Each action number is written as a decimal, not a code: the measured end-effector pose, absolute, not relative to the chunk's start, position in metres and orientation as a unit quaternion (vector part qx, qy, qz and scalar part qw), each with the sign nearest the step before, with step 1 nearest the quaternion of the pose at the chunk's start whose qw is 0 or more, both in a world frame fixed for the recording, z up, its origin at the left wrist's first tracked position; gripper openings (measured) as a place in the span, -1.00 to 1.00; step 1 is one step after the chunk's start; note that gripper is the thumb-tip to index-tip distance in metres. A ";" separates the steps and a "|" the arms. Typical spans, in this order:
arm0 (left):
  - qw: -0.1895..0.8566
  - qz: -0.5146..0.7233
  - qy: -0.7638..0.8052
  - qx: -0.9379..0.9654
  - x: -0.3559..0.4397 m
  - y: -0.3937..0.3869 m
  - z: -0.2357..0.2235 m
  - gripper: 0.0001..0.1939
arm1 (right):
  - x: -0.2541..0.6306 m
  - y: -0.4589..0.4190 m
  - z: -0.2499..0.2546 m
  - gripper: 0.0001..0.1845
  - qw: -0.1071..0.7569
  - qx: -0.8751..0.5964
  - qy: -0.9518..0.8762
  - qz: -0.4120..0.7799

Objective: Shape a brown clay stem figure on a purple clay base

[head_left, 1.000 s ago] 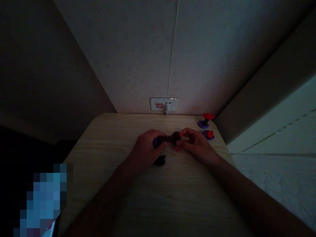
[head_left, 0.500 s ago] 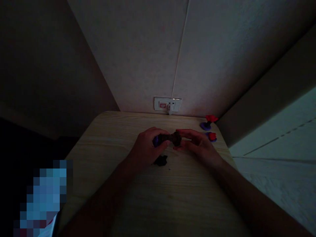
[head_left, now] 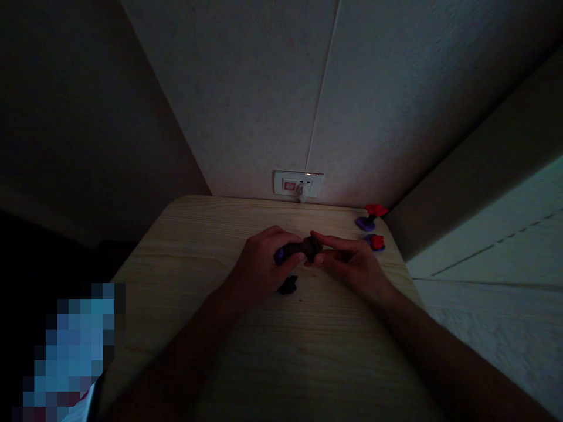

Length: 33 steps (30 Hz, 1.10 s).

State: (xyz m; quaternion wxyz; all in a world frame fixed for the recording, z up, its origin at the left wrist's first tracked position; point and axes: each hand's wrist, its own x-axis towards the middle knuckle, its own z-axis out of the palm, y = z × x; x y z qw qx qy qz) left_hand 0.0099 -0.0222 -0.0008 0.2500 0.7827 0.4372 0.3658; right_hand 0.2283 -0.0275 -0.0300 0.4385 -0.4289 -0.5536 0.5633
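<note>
Both of my hands meet over the middle of a light wooden table (head_left: 185, 258) in dim light. My left hand (head_left: 259, 266) is closed around one end of a small dark brown clay piece (head_left: 303, 248) with a purple bit at its left end. My right hand (head_left: 347, 261) pinches the other end with fingers pressed together. A small dark lump (head_left: 288, 285) lies on the table just below my left hand.
Two small red-and-purple clay figures (head_left: 369, 217) (head_left: 375, 241) stand at the table's far right corner. A wall socket with a plug (head_left: 298, 184) sits on the wall behind the table. A dark wall stands on the left and a pale surface on the right.
My right fingers have closed further over the dark piece and both hands have shifted slightly. The view has tilted a little.
</note>
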 end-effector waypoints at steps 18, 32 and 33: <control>0.271 0.440 0.478 0.710 0.013 -0.022 -0.009 -0.82 | 0.216 -0.030 -0.035 -0.63 0.499 -0.402 -0.523 0.561; 0.227 0.477 0.492 0.692 0.016 -0.025 -0.013 -0.85 | 0.204 -0.041 -0.032 -0.66 0.525 -0.460 -0.560 0.447; 0.224 0.480 0.492 0.691 0.016 -0.024 -0.013 -0.85 | 0.203 -0.042 -0.033 -0.64 0.522 -0.457 -0.562 0.451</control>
